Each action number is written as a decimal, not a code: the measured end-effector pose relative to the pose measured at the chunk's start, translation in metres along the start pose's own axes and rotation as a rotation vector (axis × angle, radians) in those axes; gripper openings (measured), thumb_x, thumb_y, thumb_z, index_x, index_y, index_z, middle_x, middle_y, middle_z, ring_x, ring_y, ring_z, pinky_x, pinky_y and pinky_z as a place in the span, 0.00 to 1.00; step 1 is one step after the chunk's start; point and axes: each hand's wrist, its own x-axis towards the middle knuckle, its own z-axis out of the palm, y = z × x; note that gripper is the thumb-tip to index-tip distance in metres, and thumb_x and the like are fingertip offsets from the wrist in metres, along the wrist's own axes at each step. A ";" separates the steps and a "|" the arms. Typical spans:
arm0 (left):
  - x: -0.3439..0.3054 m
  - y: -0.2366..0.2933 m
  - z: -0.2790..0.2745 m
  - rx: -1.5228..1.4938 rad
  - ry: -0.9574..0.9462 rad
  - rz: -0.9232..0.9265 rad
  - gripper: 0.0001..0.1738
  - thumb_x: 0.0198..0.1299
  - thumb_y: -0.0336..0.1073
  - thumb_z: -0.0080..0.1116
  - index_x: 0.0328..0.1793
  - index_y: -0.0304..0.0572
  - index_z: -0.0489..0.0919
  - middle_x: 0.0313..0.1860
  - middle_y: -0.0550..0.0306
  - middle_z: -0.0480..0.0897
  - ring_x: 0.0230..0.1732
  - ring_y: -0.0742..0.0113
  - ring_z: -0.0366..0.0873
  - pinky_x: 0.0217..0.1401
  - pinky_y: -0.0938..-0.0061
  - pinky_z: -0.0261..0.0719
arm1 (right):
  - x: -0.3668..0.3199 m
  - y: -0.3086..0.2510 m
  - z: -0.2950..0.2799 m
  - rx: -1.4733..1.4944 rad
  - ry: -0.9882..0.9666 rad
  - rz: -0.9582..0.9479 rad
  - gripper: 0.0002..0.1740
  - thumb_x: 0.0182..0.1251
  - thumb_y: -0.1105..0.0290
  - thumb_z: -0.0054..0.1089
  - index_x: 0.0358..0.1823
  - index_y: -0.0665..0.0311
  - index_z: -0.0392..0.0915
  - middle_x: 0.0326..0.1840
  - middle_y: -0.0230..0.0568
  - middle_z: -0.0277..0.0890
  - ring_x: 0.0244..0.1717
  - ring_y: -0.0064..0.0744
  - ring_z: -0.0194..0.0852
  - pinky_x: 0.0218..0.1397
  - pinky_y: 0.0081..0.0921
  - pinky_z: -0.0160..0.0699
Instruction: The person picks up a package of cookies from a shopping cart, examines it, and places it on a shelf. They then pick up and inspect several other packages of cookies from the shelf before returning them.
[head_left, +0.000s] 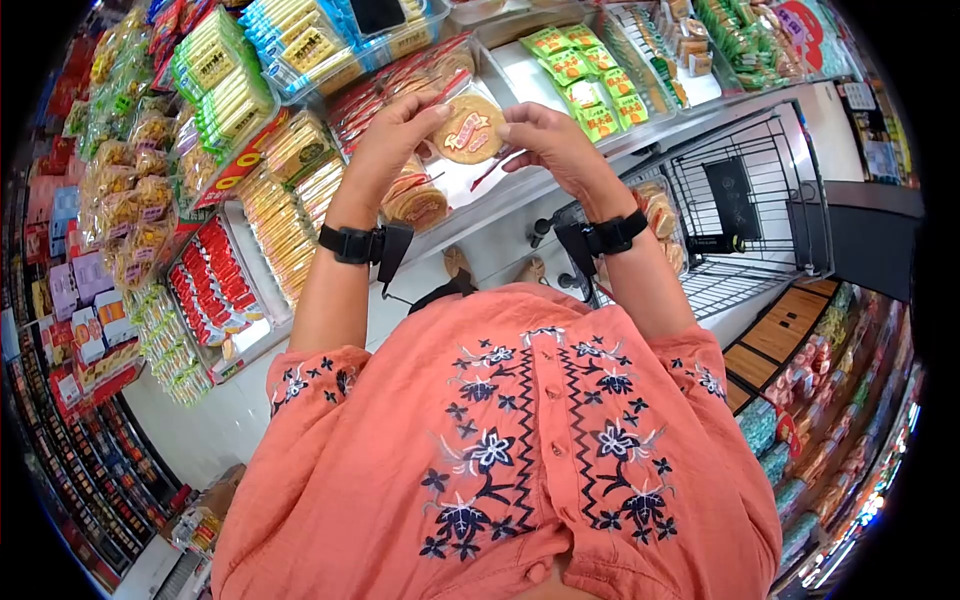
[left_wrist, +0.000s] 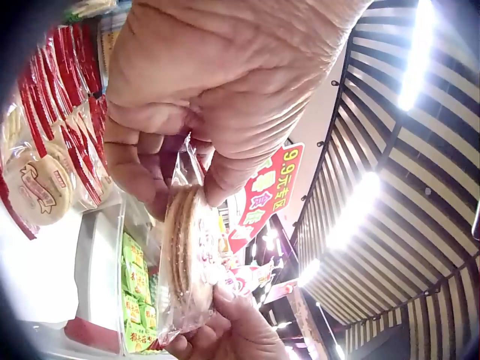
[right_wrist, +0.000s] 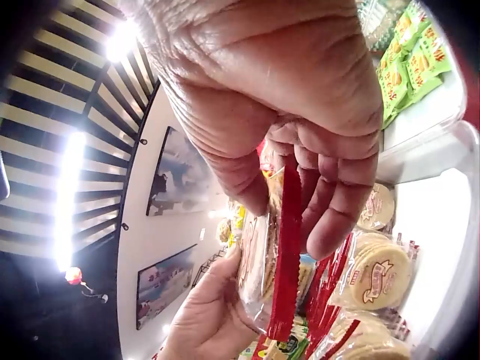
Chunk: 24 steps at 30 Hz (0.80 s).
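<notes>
A clear packet of round flat biscuits with red printing is held up over a display bin. My left hand pinches its left side between thumb and fingers, and my right hand pinches the right side. Seen edge-on in the left wrist view, the stacked biscuits sit inside the clear film. A red sealed strip runs along the packet in the right wrist view. Similar biscuit packets lie in the bin just below the hands, some of them partly covered by my left hand.
Green snack packets fill a bin to the right. Long wrapped sticks and red packets are stacked to the left. A wire shopping cart with packaged food stands close by my right arm.
</notes>
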 end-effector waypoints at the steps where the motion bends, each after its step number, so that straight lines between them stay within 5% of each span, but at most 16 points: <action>1: 0.001 0.000 0.000 0.016 0.000 0.001 0.17 0.72 0.42 0.61 0.59 0.38 0.81 0.45 0.64 0.83 0.43 0.78 0.80 0.46 0.80 0.79 | 0.001 0.001 0.000 0.001 0.007 0.005 0.22 0.71 0.62 0.66 0.57 0.69 0.76 0.49 0.39 0.81 0.45 0.26 0.85 0.44 0.23 0.88; 14: 0.019 -0.009 -0.005 0.156 -0.018 -0.023 0.18 0.71 0.43 0.63 0.58 0.39 0.82 0.42 0.66 0.83 0.41 0.78 0.79 0.43 0.80 0.77 | 0.020 0.024 -0.008 0.003 0.039 0.000 0.20 0.71 0.64 0.65 0.57 0.69 0.76 0.49 0.37 0.81 0.46 0.26 0.84 0.47 0.23 0.88; 24: 0.040 -0.034 -0.017 0.925 0.093 0.336 0.17 0.62 0.35 0.68 0.54 0.35 0.80 0.44 0.49 0.85 0.47 0.59 0.83 0.52 0.67 0.80 | 0.061 0.062 -0.009 -0.551 0.216 -0.292 0.15 0.67 0.65 0.62 0.49 0.70 0.82 0.42 0.39 0.85 0.44 0.30 0.82 0.49 0.28 0.80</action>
